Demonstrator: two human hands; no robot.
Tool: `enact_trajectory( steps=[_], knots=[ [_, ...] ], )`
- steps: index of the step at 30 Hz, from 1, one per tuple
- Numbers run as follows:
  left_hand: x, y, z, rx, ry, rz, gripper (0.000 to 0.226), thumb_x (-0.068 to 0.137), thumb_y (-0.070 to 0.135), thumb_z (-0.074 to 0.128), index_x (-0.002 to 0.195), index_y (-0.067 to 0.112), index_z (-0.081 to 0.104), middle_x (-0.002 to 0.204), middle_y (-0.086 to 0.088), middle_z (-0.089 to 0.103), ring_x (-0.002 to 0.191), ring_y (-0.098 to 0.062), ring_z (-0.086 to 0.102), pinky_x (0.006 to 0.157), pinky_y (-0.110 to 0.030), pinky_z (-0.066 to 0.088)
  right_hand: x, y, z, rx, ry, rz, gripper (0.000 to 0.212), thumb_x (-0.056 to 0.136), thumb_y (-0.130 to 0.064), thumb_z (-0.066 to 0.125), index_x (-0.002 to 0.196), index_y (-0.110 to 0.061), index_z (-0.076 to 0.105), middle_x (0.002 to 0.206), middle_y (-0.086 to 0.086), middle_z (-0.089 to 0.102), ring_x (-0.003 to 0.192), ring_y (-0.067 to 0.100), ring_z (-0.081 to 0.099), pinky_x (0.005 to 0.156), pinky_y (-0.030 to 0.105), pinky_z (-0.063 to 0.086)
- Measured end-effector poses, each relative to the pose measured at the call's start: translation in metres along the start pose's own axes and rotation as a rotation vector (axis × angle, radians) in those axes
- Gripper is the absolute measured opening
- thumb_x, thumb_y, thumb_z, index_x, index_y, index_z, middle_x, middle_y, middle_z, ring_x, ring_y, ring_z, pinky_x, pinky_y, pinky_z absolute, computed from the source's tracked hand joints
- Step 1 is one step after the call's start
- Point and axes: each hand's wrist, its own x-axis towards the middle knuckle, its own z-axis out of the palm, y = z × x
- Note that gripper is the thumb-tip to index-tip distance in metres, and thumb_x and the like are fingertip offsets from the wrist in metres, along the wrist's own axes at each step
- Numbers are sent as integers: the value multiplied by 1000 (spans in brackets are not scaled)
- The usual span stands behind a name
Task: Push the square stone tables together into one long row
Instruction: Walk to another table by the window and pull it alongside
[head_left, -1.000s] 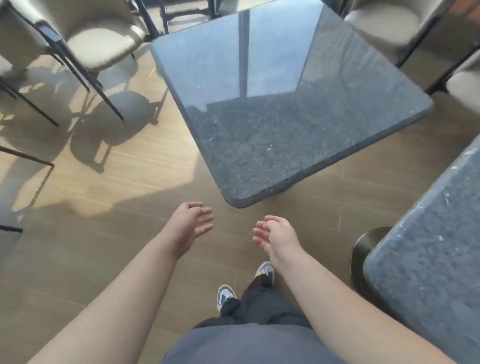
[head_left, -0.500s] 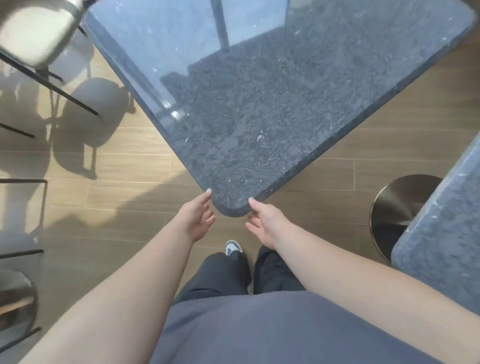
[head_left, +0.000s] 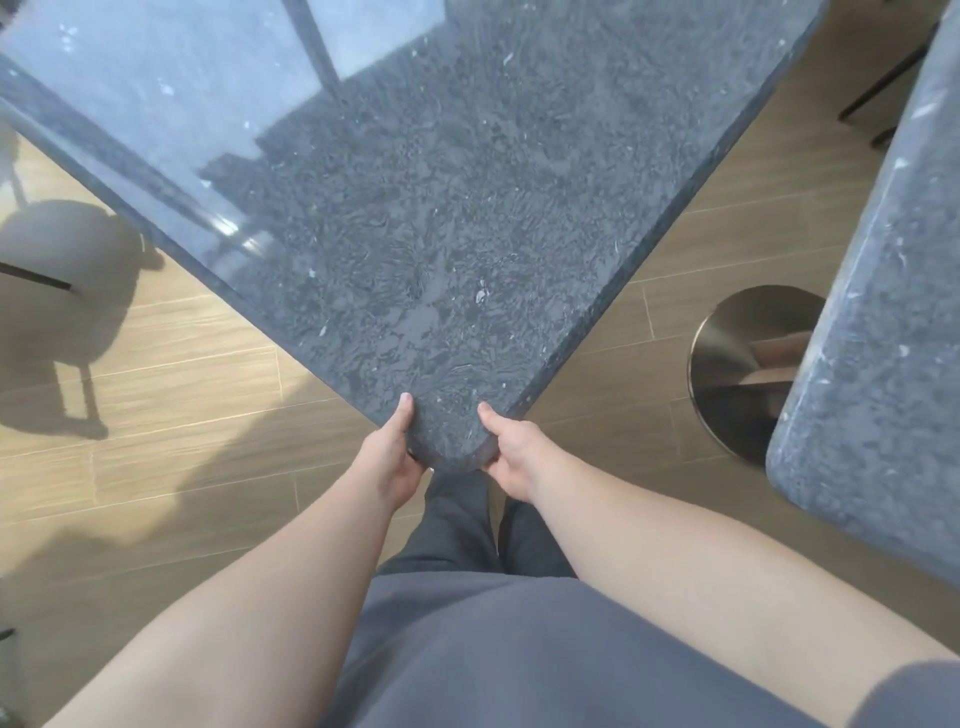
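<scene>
Two stone tables (head_left: 441, 208) (head_left: 883, 312) — left hand (head_left: 387, 462), right hand (head_left: 511, 457) grip one corner.

The big table top (head_left: 415, 208) is dark speckled stone, smooth and shiny. The floor (head_left: 182, 389) looks like matt wood planks. The round base (head_left: 737, 364) is shiny metal.

arms (head_left: 291, 587): bare, no sleeves | top (head_left: 519, 654): grey | trousers (head_left: 457, 519): dark grey

No readable text, labels, brands, numbers or signs anywhere in view
</scene>
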Motion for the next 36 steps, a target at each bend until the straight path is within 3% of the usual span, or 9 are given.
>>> enact_trajectory(
  steps=[4,7,14,20,23,25,28,31,36],
  knots=[
    [3,3,-1,27,35,-48,32,100,41,55,121,17,60,111,-2,75,106,-19,70,91,-42,53,-4,-3,-1,-33,12,13,37,98,-23,62,130,-4,58,127,11,68,115,26,66,105,44,50],
    [2,5,4,7,66,-77,28,101,40,55,116,18,61,113,-4,72,109,-22,66,101,-44,49,-1,-3,-4,-68,6,12,41,96,-25,64,131,-3,57,125,11,69,110,25,68,102,41,52],
    [2,-3,19,-33,176,-5,28,100,38,58,113,14,61,118,-8,70,114,-26,65,106,-48,46,6,-6,-12,-165,-57,27,41,95,-29,67,125,-3,57,124,12,69,110,28,68,103,46,51],
    [3,-28,46,-96,294,52,41,96,40,61,126,12,62,122,-12,71,113,-30,67,95,-50,50,32,-12,-48,-286,-127,23,57,55,-58,79,91,-17,63,118,5,70,100,24,72,93,43,58],
    [-3,-58,87,-128,312,40,36,99,40,57,120,11,62,117,-12,72,108,-29,68,86,-48,51,11,-46,-80,-277,-126,55,48,80,-42,77,113,-10,63,122,10,69,105,28,70,98,47,55],
    [-9,-82,118,-156,287,38,34,102,40,52,114,10,62,114,-13,71,103,-28,68,90,-48,50,2,-69,-109,-281,-137,68,41,92,-27,70,125,-4,59,120,12,70,103,29,71,96,48,55],
    [-14,-121,171,-199,232,8,42,105,43,43,108,6,62,109,-14,71,103,-29,66,102,-47,44,-10,-108,-159,-320,-102,46,34,94,-22,68,122,-4,62,112,11,73,92,25,72,88,43,58],
    [-10,-151,211,-216,174,-16,54,104,50,40,128,5,59,131,-15,65,124,-30,60,115,-48,37,-15,-141,-201,-353,-36,-4,37,91,-25,72,122,-5,63,112,8,74,94,23,72,81,37,58],
    [-8,-174,246,-228,124,-31,57,103,50,43,139,7,53,136,-16,63,121,-30,62,111,-48,43,-17,-168,-238,-334,3,-64,41,88,-27,74,122,-6,64,110,7,75,98,24,73,78,34,57]
  ],
)
